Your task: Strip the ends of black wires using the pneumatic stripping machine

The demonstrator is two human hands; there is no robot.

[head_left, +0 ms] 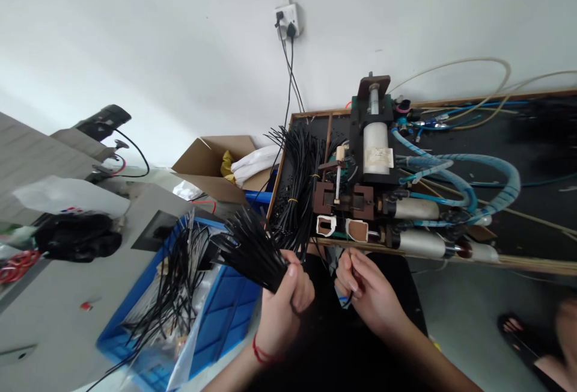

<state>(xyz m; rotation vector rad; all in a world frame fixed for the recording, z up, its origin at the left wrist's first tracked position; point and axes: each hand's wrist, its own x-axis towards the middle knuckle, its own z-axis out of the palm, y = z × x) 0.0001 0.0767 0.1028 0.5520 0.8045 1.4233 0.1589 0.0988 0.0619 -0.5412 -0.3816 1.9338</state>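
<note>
My left hand (288, 302) is closed round a thick bundle of black wires (250, 245) whose ends fan out to the upper left. My right hand (365, 290) pinches a thin wire (350, 260) between thumb and fingers, just below the front of a small pneumatic machine (369, 181). The machine stands on a dark bench top (532, 157), with a white cylinder and blue hoses. More bundled black wires (297, 187) lie on the bench to the machine's left.
A blue crate (225, 314) with loose black wires stands at lower left. Behind it are an open cardboard box (211, 166) and grey cartons. A wall socket (288, 19) has cables hanging down. Another person's sandalled foot (518, 329) is at lower right.
</note>
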